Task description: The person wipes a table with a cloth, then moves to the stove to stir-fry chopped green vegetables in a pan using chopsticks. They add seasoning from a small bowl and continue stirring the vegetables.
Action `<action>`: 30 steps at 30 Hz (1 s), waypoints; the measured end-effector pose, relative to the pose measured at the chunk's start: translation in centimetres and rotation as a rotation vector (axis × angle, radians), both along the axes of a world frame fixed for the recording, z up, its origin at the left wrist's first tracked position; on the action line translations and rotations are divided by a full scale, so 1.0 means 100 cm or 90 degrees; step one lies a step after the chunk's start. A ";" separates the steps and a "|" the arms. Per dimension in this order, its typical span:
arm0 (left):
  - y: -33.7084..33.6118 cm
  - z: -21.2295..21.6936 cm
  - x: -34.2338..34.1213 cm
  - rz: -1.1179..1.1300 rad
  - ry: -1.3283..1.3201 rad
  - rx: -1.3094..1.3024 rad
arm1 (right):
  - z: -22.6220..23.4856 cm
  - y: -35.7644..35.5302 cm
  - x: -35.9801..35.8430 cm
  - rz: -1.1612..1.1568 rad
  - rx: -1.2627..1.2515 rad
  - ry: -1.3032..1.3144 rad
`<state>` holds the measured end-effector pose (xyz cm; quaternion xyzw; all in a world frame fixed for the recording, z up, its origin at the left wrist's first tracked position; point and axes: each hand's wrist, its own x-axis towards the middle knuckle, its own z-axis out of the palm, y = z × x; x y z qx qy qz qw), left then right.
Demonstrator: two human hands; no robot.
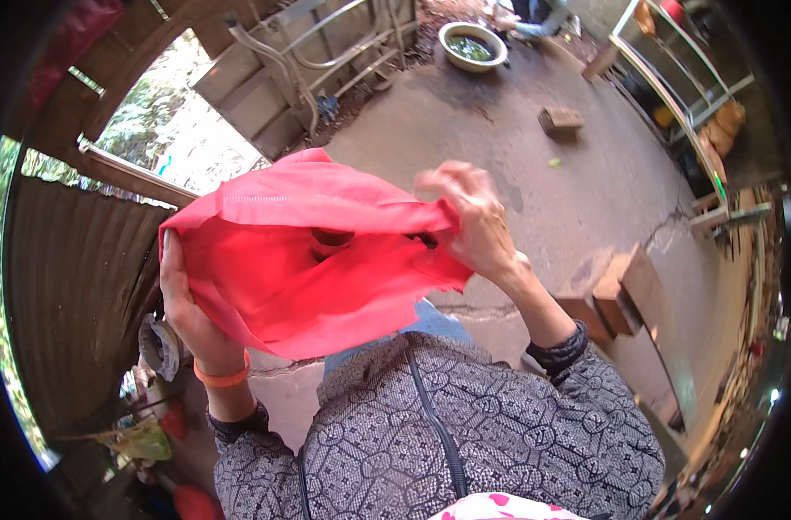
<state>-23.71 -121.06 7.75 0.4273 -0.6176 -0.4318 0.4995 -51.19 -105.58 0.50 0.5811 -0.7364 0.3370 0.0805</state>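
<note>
A red cloth bag (326,260) is stretched out in front of my chest, its mouth gaping toward me and a pale line of stitching along its upper edge. My left hand (190,312), with an orange band at the wrist, grips the bag's left end, thumb on the near side and fingers hidden behind the cloth. At the other end, my right hand (478,221) is closed on the bunched cloth; its upper fingers are blurred by motion. Dark gaps show in the folds between the hands, and I cannot make out whether anything lies inside.
On the concrete floor ahead are a basin (473,47) of water with green leaves and a wooden block (560,120). A person's arm (543,22) shows beyond the basin. Wooden blocks (616,295) stand at right, near a metal-framed rack (673,87). Corrugated sheet (79,286) stands at left.
</note>
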 end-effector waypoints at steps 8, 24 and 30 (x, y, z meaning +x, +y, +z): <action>-0.138 0.013 -0.017 -0.136 0.238 0.177 | 0.032 -0.193 0.003 0.185 0.067 -0.565; -0.501 0.013 -0.068 -0.240 0.295 0.349 | 0.065 -0.596 -0.012 0.302 0.396 -0.650; -0.609 0.009 -0.138 -0.049 0.390 0.275 | 0.074 -0.725 -0.060 0.629 0.241 -0.438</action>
